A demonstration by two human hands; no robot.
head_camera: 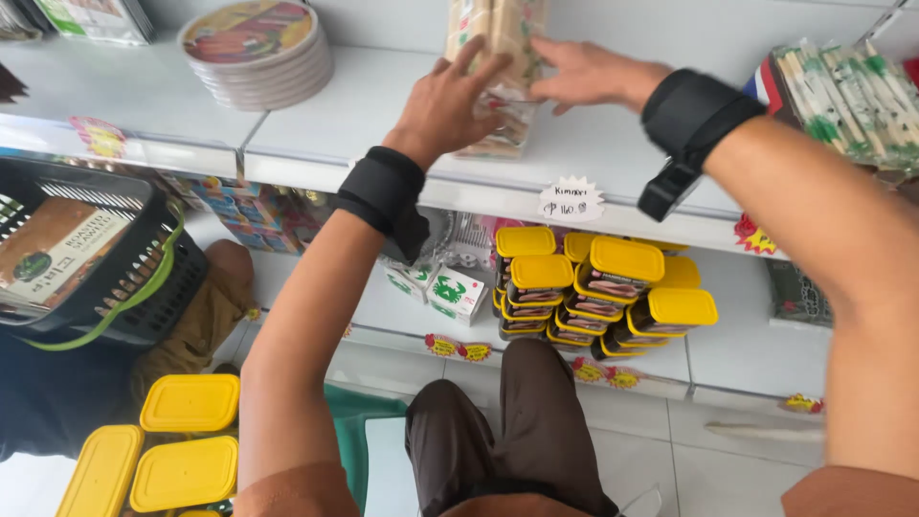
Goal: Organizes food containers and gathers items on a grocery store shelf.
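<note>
Packets (500,86), tan, stacked on the white top shelf (325,124); we press our left hand (450,103) and right hand (582,72) against them, fingers spread, gripping nothing. Below: yellow-lidded tins (598,292). Left: black basket (91,258), round plates (258,53).

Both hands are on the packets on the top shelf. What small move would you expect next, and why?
Probably a nudge of the packets back and square on the shelf. The left hand lies flat on their near side, the right hand presses from the right, neither closed around them. The lower end of the stack sits close to the shelf's front edge and looks slightly askew.
</note>
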